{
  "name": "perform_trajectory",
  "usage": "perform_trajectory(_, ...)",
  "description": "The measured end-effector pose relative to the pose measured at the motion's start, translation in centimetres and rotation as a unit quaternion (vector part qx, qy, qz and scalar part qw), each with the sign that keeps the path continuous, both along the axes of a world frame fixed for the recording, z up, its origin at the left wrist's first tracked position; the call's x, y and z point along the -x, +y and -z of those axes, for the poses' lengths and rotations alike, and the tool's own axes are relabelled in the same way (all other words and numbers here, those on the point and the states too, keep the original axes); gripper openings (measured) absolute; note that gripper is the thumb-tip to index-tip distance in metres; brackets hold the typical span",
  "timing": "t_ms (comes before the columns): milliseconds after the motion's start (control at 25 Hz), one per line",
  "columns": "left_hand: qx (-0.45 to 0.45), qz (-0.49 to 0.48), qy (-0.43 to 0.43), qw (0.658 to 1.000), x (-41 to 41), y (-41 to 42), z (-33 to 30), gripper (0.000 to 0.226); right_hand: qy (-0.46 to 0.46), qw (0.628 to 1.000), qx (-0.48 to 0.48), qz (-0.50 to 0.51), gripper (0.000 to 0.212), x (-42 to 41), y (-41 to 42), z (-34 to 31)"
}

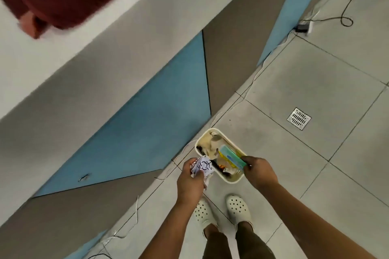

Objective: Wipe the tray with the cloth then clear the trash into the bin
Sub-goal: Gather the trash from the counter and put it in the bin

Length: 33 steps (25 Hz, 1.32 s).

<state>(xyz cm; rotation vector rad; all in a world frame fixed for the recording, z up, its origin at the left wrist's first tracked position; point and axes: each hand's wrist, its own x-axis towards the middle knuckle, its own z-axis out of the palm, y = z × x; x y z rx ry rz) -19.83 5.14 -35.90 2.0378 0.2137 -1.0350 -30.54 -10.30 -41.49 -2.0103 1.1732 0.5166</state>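
Two grips | left hand (190,176) clutches crumpled paper (203,166) | right hand (257,171) pinches green packet (232,156), perhaps plastic | cream bin (228,139) part-filled

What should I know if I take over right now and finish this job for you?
Left hand: holds a crumpled paper with dark scribbles, just at the near-left rim of the bin.
Right hand: pinches a flat green and yellow packet over the bin's opening.
The bin stands on the floor in front of the white shoes and already has trash inside.
The tray and cloth are out of view, so I cannot tell if the wiping is done.
Left to do: let both pieces drop into the bin, then check the counter for more trash.
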Motion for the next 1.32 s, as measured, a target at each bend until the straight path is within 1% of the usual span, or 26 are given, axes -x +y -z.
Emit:
perform_trajectory(120, -0.038, 0.087, -0.036, 0.995, -2.1, -1.8, 8.3, 0.037, 0.008, 1.0, -0.009, -0.011, 0.043, -0.7, 0.5, 6.4)
perform_trajectory(160, -0.04, 0.111, -0.048, 0.992, -2.2, -2.3, 10.0, 0.038, 0.014, 1.0, -0.009, -0.011, 0.044, -0.6, 0.5, 8.0)
perform_trajectory(320, -0.043, 0.154, -0.061, 0.985, -2.2, -4.1, 16.9, 0.04, 0.041, 0.999, 0.01, -0.025, 0.046, -0.3, 0.3, 13.4)
perform_trajectory(400, -0.058, 0.172, -0.102, 0.978, -2.3, -4.9, 19.6, 0.037, 0.047, 0.998, 0.035, -0.018, 0.047, -0.6, 0.1, 15.5)
perform_trajectory(440, -0.074, 0.188, -0.133, 0.97, -2.4, -5.2, 20.5, 0.036, 0.046, 0.997, 0.056, -0.032, 0.048, -0.7, 0.2, 16.4)
perform_trajectory(520, -0.11, 0.256, -0.181, 0.943, -2.7, -5.5, 22.3, 0.04, 0.033, 0.989, 0.086, -0.114, 0.051, -0.9, 0.9, 18.4)
perform_trajectory(560, -0.14, 0.333, -0.193, 0.912, -2.8, -5.5, 23.4, 0.045, 0.041, 0.98, 0.083, -0.175, 0.052, -0.8, 1.5, 19.6)
perform_trajectory(600, -0.18, 0.443, -0.197, 0.856, -2.8, -5.4, 24.6, 0.052, 0.057, 0.968, 0.073, -0.235, 0.053, -0.7, 2.0, 20.9)
perform_trajectory(640, -0.217, 0.558, -0.192, 0.778, -2.7, -5.4, 25.8, 0.056, 0.071, 0.955, 0.053, -0.282, 0.052, -0.6, 2.3, 22.3)
perform_trajectory(680, -0.239, 0.639, -0.184, 0.707, -2.6, -5.2, 27.0, 0.058, 0.077, 0.949, 0.026, -0.306, 0.052, -0.5, 2.2, 23.5)
perform_trajectory(720, -0.251, 0.683, -0.174, 0.663, -2.4, -5.2, 27.9, 0.059, 0.081, 0.947, -0.004, -0.31, 0.053, -0.7, 2.1, 24.3)
perform_trajectory(760, -0.26, 0.695, -0.164, 0.65, -2.4, -5.2, 28.7, 0.06, 0.083, 0.951, -0.026, -0.298, 0.058, -1.0, 2.0, 25.3)
perform_trajectory(800, -0.267, 0.693, -0.149, 0.653, -2.4, -5.4, 29.4, 0.061, 0.092, 0.954, -0.038, -0.283, 0.063, -1.4, 2.0, 26.2)
perform_trajectory(840, -0.268, 0.685, -0.131, 0.664, -2.5, -5.8, 30.1, 0.062, 0.108, 0.955, -0.044, -0.273, 0.067, -1.9, 2.0, 27.0)
perform_trajectory(880, -0.27, 0.681, -0.114, 0.671, -2.6, -6.1, 31.0, 0.063, 0.12, 0.956, -0.048, -0.265, 0.068, -2.5, 2.0, 27.8)
perform_trajectory(920, -0.278, 0.683, -0.1, 0.668, -2.6, -6.5, 32.0, 0.065, 0.131, 0.957, -0.057, -0.252, 0.067, -3.0, 2.0, 28.6)
perform_trajectory(1000, -0.304, 0.691, -0.074, 0.652, -2.6, -7.5, 33.9, 0.069, 0.146, 0.96, -0.103, -0.214, 0.063, -3.6, 1.9, 31.2)
perform_trajectory(1040, -0.316, 0.691, -0.058, 0.647, -2.8, -8.2, 35.0, 0.073, 0.152, 0.958, -0.125, -0.207, 0.064, -4.0, 1.7, 32.6)
perform_trajectory(1120, -0.334, 0.69, -0.039, 0.641, -3.1, -9.5, 37.2, 0.078, 0.165, 0.952, -0.135, -0.222, 0.07, -4.6, 1.0, 35.1)
perform_trajectory(1160, -0.334, 0.687, -0.035, 0.644, -3.4, -10.0, 38.1, 0.079, 0.168, 0.952, -0.14, -0.212, 0.071, -4.9, 0.6, 36.0)
perform_trajectory(1240, -0.329, 0.678, -0.031, 0.656, -3.7, -10.5, 40.0, 0.082, 0.16, 0.962, -0.142, -0.169, 0.066, -5.3, 0.0, 37.6)
perform_trajectory(1320, -0.338, 0.671, -0.037, 0.659, -3.6, -10.6, 41.5, 0.086, 0.147, 0.966, -0.133, -0.166, 0.068, -5.3, -0.2, 39.0)
